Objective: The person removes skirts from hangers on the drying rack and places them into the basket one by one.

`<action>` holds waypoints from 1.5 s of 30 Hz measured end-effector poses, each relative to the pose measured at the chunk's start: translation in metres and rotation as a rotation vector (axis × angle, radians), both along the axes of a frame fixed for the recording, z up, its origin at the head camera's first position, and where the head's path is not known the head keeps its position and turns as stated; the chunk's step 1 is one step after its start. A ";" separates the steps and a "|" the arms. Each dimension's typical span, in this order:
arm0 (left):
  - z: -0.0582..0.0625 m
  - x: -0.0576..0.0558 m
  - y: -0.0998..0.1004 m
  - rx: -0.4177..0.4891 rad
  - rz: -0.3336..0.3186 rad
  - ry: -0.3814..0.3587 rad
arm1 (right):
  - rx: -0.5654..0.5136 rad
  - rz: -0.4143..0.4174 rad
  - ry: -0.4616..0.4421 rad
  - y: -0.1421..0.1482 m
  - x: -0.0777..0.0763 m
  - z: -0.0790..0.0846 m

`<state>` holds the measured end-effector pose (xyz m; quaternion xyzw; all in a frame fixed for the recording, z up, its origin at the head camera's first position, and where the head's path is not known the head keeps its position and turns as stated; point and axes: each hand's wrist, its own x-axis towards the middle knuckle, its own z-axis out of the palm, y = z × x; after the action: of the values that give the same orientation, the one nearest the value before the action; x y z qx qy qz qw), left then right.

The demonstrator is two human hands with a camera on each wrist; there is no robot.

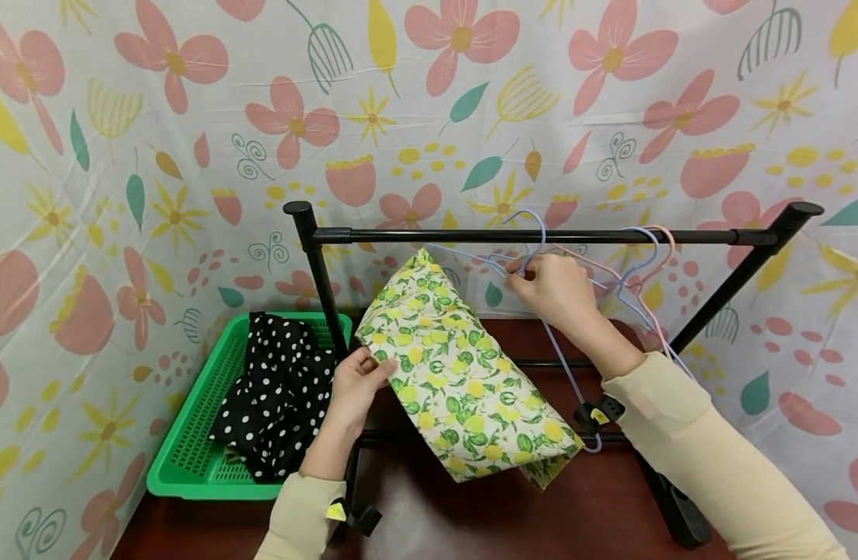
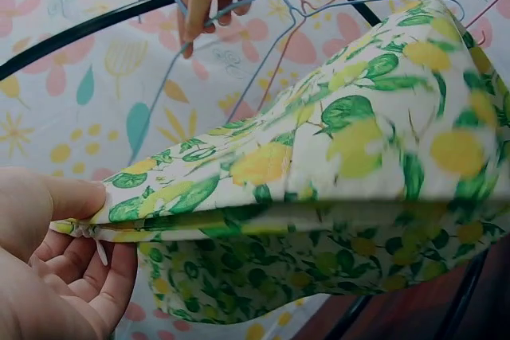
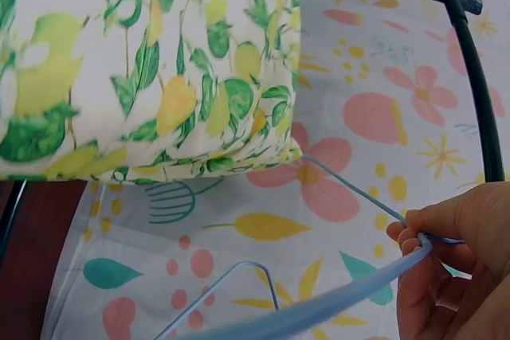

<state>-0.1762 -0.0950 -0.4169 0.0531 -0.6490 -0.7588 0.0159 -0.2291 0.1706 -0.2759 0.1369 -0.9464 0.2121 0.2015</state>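
A lemon-print cloth piece [image 1: 471, 373] hangs at a slant below the rack's rail, one upper corner at the end of a blue hanger [image 1: 558, 354]. My left hand [image 1: 355, 389] pinches the cloth's left edge; in the left wrist view a small white string or tie shows by the fingers. My right hand [image 1: 558, 288] grips the blue hanger just below its hook, thumb and fingers round the wire, as the right wrist view also shows. That hook stands at the rail; whether it bears on it I cannot tell. The cloth covers part of the hanger.
The black rack's rail [image 1: 436, 236] runs across the middle. Right of my right hand hang another blue hanger [image 1: 635, 272] and a pink hanger [image 1: 663, 268]. A green basket [image 1: 190, 482] at the left holds black polka-dot cloth [image 1: 274, 404]. A flowered sheet [image 1: 400, 117] stands behind.
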 end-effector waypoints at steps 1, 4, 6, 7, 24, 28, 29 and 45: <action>0.002 0.000 -0.001 -0.002 0.004 0.002 | -0.003 0.005 -0.003 0.001 0.000 0.000; 0.008 0.000 -0.004 -0.004 0.017 0.005 | -0.013 0.013 -0.009 0.002 0.000 -0.001; 0.012 0.000 -0.005 -0.013 0.022 0.015 | -0.017 0.014 -0.006 0.002 0.000 0.000; 0.014 0.001 -0.005 -0.016 0.025 0.019 | -0.014 0.013 -0.004 0.002 0.000 0.000; 0.048 0.002 -0.017 -0.134 0.019 0.096 | 0.027 -0.023 0.033 0.005 -0.001 -0.001; 0.056 0.002 -0.021 -0.176 0.025 0.118 | 0.026 -0.023 0.038 0.005 -0.001 0.000; 0.058 0.002 -0.022 -0.180 0.026 0.126 | 0.027 -0.023 0.039 0.005 -0.001 0.000; 0.082 0.009 -0.043 -0.248 0.088 0.227 | 0.018 0.013 0.028 0.013 -0.005 -0.004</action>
<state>-0.1677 -0.1385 -0.3348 -0.0070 -0.7287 -0.6726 0.1287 -0.2341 0.1837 -0.2802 0.1477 -0.9444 0.2031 0.2121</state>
